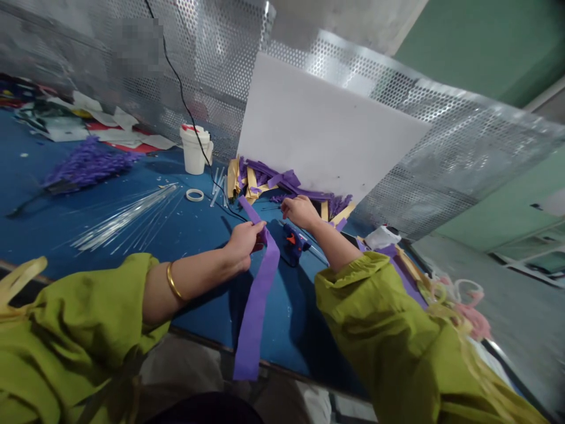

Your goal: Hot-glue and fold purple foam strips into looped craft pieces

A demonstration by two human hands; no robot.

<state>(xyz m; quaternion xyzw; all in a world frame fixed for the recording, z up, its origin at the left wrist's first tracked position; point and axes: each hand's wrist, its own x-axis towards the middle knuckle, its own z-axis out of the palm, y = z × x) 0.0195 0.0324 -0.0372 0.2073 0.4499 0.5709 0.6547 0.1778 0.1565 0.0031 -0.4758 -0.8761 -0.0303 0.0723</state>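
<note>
A long purple crepe paper strip (260, 288) is pinched between the thumb and fingers of my left hand (245, 241). Its short end points up toward the back of the table, and the long end hangs past the front edge. My right hand (300, 211) is above the table beyond the glue gun, fingers curled together; what they hold, if anything, I cannot make out. Just below that hand lies a dark blue glue gun (293, 242) with an orange trigger. Behind both hands is a pile of purple and tan crepe paper pieces (282, 179).
On the left lie a purple flower spray (88, 165) and a fan of thin clear wires (128, 218). A tape roll (194, 195), glue sticks (218, 187) and a white lidded cup (194, 150) stand mid-table. A black cord (182, 88) hangs down. A white board (318, 129) leans at the back.
</note>
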